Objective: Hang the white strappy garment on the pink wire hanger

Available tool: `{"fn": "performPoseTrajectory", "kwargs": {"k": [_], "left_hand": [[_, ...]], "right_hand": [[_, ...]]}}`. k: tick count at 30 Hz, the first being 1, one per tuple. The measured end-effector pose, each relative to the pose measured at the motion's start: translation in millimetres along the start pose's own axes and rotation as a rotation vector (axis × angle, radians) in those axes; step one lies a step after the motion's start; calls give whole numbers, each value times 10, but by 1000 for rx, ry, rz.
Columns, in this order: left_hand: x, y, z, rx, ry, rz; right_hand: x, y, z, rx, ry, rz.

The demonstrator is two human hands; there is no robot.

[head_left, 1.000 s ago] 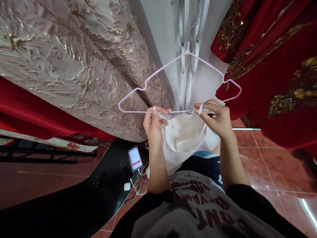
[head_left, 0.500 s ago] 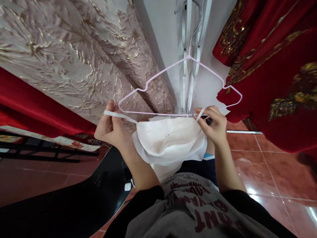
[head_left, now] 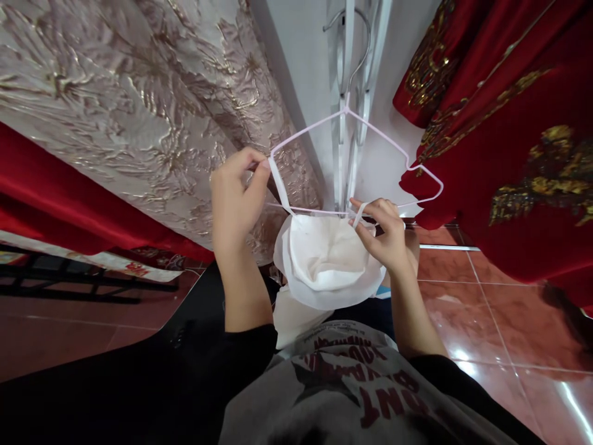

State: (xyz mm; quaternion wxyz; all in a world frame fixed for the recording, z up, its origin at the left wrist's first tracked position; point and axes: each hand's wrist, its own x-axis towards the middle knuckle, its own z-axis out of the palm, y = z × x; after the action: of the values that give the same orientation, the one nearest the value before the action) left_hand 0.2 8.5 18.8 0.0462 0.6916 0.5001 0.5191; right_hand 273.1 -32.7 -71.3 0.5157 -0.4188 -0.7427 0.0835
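Observation:
A pink clothes hanger with a metal hook stands in front of me. Below its bottom bar hangs a white layered garment with thin straps. My left hand pinches the left strap at the hanger's left notch, drawing it up taut from the garment; the hand hides the hanger's left end. At the bar, right of centre, my right hand pinches the other strap, which loops over its fingers.
Embossed pinkish-gold fabric hangs at left, and red garments with gold trim hang at right. White metal rails run behind the hanger. A black glossy surface lies lower left, with red floor tiles at right.
My left hand has moved up and right, bringing its strap from beyond the hanger's left end to the left notch. The right hand, hanger and garment have shifted slightly left.

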Motion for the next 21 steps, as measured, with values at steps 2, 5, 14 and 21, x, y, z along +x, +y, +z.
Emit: {"fn": "performPoseTrajectory", "kwargs": {"k": [2, 5, 14, 21], "left_hand": [[-69, -121, 35, -103, 185, -85], [-244, -300, 124, -429, 407, -247], [-737, -140, 573, -994, 198, -593], [-690, -162, 701, -958, 128, -562]], "right_hand": [[5, 13, -38, 19, -8, -4], [22, 28, -84, 27, -17, -16], [84, -130, -4, -6, -8, 29], [-84, -1, -232, -103, 466, 133]]}}
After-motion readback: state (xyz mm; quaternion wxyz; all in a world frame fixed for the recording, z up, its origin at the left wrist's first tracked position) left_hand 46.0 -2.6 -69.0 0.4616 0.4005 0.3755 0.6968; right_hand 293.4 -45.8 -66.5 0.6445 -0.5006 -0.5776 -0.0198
